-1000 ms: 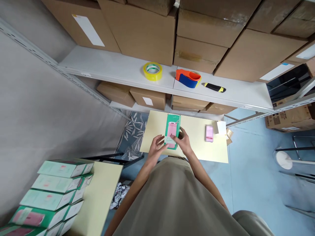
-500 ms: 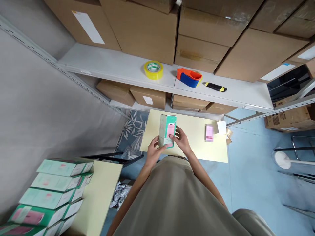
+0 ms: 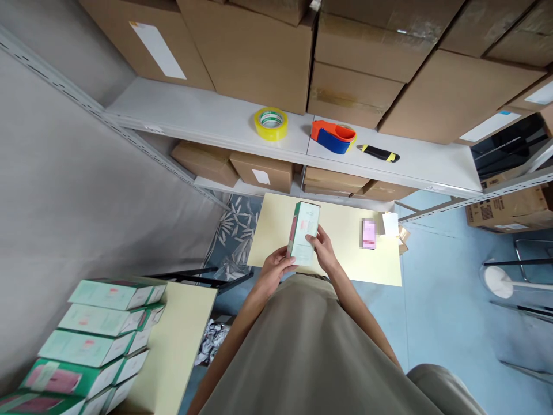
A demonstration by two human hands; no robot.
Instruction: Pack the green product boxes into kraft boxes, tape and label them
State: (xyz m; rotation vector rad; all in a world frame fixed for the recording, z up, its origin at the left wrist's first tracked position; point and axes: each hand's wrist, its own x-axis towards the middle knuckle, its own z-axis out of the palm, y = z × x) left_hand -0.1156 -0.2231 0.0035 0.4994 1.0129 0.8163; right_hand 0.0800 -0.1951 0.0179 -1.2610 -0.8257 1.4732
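Note:
A tall carton (image 3: 306, 230), pale green with a darker green and pink side, is held upright and slightly tilted above the cream table (image 3: 276, 210). Around its lower left corner my left hand (image 3: 276, 268) is closed, thumb along the bottom edge. My right hand (image 3: 323, 249) grips the right side, its thumb lying on the pale front face and its other fingers partly hidden behind. Further right on the same table lies a pink item (image 3: 368, 233), its image pixelated, beside a small white box (image 3: 389, 223).
Several similar green cartons (image 3: 88, 346) stand in a row on a second table (image 3: 181, 334) at lower left. The shelf (image 3: 207, 118) ahead bears yellow tape (image 3: 271, 124), a red-blue tape dispenser (image 3: 333, 137), a cutter knife (image 3: 380, 153) and large cardboard boxes (image 3: 250, 57).
The carton has been turned in my hands: its green and pink face has swung to the left, and a pale face now points at me. It has also shifted slightly right.

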